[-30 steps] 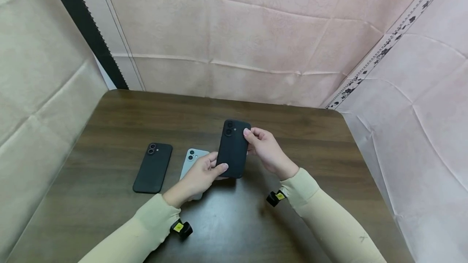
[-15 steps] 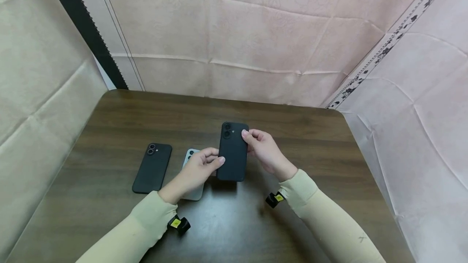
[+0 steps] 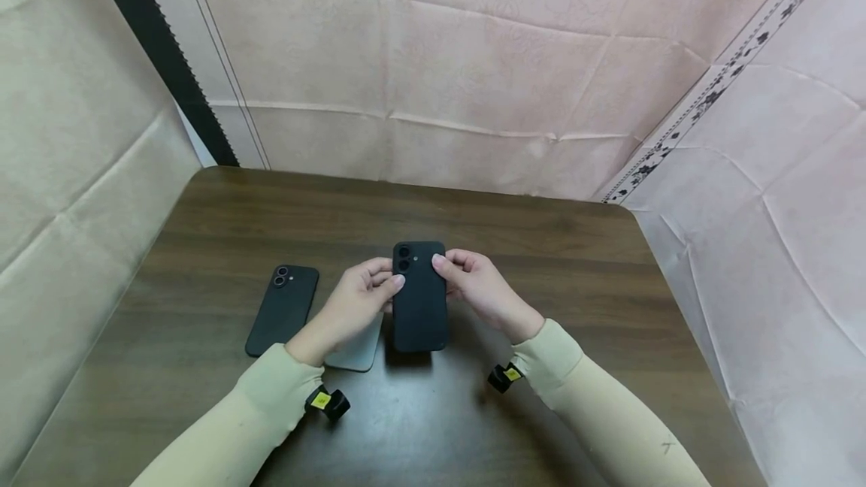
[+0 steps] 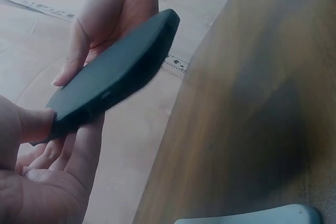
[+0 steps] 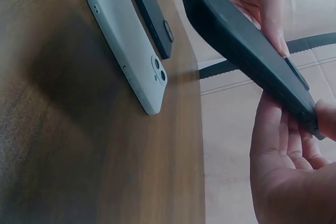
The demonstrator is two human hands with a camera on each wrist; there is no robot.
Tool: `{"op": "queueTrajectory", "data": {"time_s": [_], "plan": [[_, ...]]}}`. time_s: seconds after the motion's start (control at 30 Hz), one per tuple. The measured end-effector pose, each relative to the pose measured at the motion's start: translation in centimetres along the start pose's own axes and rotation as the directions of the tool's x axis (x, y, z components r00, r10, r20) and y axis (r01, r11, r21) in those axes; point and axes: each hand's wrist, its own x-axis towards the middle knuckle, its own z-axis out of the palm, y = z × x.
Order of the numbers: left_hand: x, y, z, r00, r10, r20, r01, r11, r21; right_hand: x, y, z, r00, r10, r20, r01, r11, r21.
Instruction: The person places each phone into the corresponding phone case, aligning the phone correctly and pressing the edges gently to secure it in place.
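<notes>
Both hands hold a black phone (image 3: 420, 310) above the table, its camera side up toward the head view. My left hand (image 3: 358, 303) pinches its left edge, thumb on the back and fingers beneath. On the opposite edge, near the camera end, my right hand (image 3: 483, 290) grips it the same way. A light blue phone (image 3: 356, 348) lies on the table, partly hidden under my left hand in the head view; the right wrist view shows its back with two lenses. Further left lies another dark phone (image 3: 283, 310), camera side up.
The brown wooden table (image 3: 541, 269) has rounded far corners. Pale cloth (image 3: 440, 58) hangs behind it and along both sides. A small black camera with a yellow mark sits at each wrist.
The held black phone has moved left and nearer the body, turning straighter. My left hand has slid up along its edge, now covering the light blue phone's camera end.
</notes>
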Motion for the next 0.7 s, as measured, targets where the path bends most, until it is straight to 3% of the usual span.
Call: {"op": "queueTrajectory", "data": {"time_s": [0.3,0.7], "plan": [[0.0,0.2,0.0,0.998,-0.003,-0.062,0.004,1.000,0.007,0.0,1.0,0.2,1.000,0.015,0.026,-0.017,0.999,0.042],[0.2,0.7,-0.8,0.989,0.042,-0.145,-0.053,0.996,-0.068,-1.4,2.3,1.1,0.972,0.084,0.220,-0.083,0.996,-0.014]]}}
